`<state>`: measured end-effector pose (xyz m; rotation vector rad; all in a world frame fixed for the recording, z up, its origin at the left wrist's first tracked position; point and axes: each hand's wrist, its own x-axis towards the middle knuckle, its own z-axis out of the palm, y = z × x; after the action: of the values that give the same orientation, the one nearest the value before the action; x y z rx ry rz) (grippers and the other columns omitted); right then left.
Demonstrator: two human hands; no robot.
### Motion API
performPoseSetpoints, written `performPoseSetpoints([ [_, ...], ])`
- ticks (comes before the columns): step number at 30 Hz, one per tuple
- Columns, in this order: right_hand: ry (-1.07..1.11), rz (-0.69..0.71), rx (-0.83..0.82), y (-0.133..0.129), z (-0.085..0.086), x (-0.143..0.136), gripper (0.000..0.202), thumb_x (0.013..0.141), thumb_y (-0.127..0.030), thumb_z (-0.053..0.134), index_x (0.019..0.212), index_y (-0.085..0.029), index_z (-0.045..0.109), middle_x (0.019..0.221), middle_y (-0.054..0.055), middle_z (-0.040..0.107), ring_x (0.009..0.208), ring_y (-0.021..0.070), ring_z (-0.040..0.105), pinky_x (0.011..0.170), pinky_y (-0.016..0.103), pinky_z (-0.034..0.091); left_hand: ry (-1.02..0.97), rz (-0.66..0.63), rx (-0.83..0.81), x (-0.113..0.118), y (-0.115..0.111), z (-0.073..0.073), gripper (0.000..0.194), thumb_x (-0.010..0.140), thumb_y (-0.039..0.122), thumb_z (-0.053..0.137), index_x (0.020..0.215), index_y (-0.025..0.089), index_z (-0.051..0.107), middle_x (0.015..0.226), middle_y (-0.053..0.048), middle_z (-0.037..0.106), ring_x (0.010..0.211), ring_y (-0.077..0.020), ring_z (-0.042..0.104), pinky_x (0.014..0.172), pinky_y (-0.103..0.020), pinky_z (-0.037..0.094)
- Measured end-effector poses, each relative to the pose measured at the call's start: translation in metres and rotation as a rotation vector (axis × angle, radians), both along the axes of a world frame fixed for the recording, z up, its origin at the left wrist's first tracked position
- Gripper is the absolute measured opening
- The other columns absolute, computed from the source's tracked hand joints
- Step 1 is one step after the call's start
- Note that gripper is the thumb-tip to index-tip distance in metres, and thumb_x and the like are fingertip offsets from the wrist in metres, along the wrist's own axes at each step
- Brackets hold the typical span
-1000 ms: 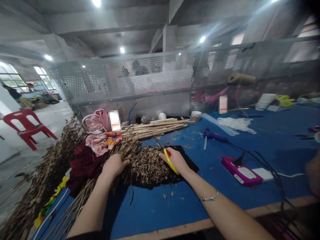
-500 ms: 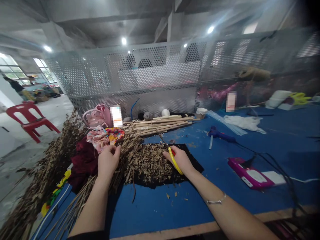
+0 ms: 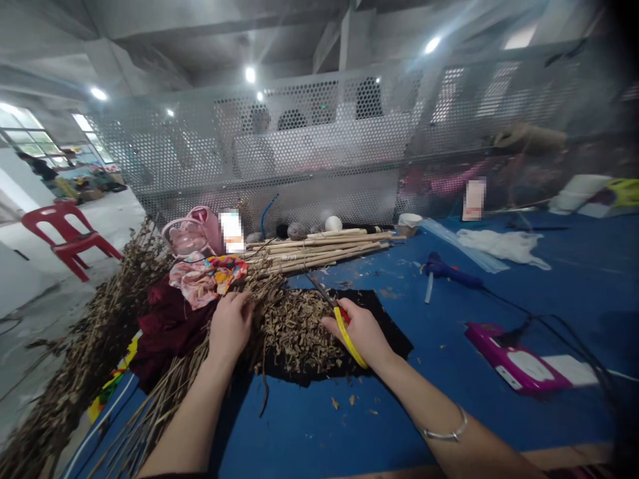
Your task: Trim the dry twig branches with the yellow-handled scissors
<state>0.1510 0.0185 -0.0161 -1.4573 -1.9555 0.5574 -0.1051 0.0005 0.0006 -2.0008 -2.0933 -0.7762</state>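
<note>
My right hand (image 3: 363, 329) is closed around the yellow-and-red handles of a pair of scissors (image 3: 349, 339), whose dark blades slant up and to the left. Dried plant stems (image 3: 262, 289) with shrivelled leaves lie by my left hand (image 3: 232, 326), its fingers curled down onto them and the tips partly hidden. Between both hands, a heap of short cut plant pieces (image 3: 299, 332) rests on a black cloth (image 3: 387, 326). Long bare ends of stems (image 3: 164, 399) stretch from under my left forearm toward the table's front edge.
Wooden sticks (image 3: 319, 253) lie behind the heap. On the left are a patterned cloth (image 3: 200, 279), a pink bag (image 3: 187, 236) and a tall dried plant bundle (image 3: 94, 339). A blue glue gun (image 3: 452, 271) and a magenta device (image 3: 516, 359) with cables occupy the right. A perforated metal screen (image 3: 319, 153) stands behind.
My left hand has moved right and slightly down, its fingers now curled over the dried stems. The scissors stay in my right hand, their blades more visible. The view has shifted slightly.
</note>
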Motion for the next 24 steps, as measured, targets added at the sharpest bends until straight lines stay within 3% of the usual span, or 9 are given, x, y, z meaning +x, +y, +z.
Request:
performPoseSetpoints([
  [5, 0.011, 0.003, -0.029, -0.002, 0.001, -0.001, 0.035, 0.07, -0.055, 0.052, 0.065, -0.021, 0.043, 0.053, -0.003, 0.048, 0.047, 0.0098, 0.039, 0.045, 0.02, 0.024, 0.007, -0.105, -0.17, 0.013, 0.001, -0.004, 0.025, 0.082, 0.029, 0.041, 0.087, 0.02, 0.064, 0.088, -0.006, 0.06, 0.081, -0.0166, 0.056, 0.076, -0.025, 0.041],
  [8, -0.021, -0.018, -0.016, -0.003, 0.002, -0.001, 0.035, 0.07, -0.055, 0.053, 0.064, -0.021, 0.044, 0.052, -0.003, 0.047, 0.046, 0.0098, 0.037, 0.044, 0.02, 0.024, 0.071, -0.063, -0.237, 0.014, 0.004, -0.009, 0.027, 0.082, 0.03, 0.041, 0.095, 0.02, 0.064, 0.09, -0.007, 0.06, 0.086, -0.018, 0.055, 0.08, -0.026, 0.039],
  [13, -0.043, -0.025, 0.095, -0.003, 0.003, 0.0, 0.037, 0.072, -0.055, 0.05, 0.061, -0.021, 0.04, 0.057, -0.002, 0.045, 0.052, 0.0112, 0.041, 0.048, 0.021, 0.029, 0.107, 0.039, -0.29, 0.015, 0.009, -0.013, 0.028, 0.083, 0.029, 0.04, 0.087, 0.019, 0.065, 0.086, -0.008, 0.06, 0.086, -0.0189, 0.054, 0.08, -0.027, 0.037],
  [17, -0.038, -0.008, 0.133, -0.003, 0.003, -0.002, 0.036, 0.073, -0.052, 0.05, 0.06, -0.02, 0.04, 0.06, -0.001, 0.045, 0.053, 0.0111, 0.04, 0.05, 0.022, 0.03, 0.014, 0.036, -0.197, 0.017, 0.006, -0.009, 0.025, 0.081, 0.028, 0.042, 0.08, 0.018, 0.064, 0.082, -0.007, 0.06, 0.082, -0.0184, 0.054, 0.077, -0.027, 0.039],
  [24, -0.024, -0.014, 0.117, -0.005, 0.007, -0.002, 0.035, 0.07, -0.054, 0.053, 0.064, -0.02, 0.044, 0.064, -0.001, 0.047, 0.055, 0.0118, 0.043, 0.052, 0.023, 0.032, -0.373, 0.045, 0.211, 0.024, -0.013, 0.02, 0.027, 0.082, 0.033, 0.043, 0.093, 0.016, 0.06, 0.095, -0.007, 0.061, 0.091, -0.0183, 0.053, 0.086, -0.029, 0.038],
])
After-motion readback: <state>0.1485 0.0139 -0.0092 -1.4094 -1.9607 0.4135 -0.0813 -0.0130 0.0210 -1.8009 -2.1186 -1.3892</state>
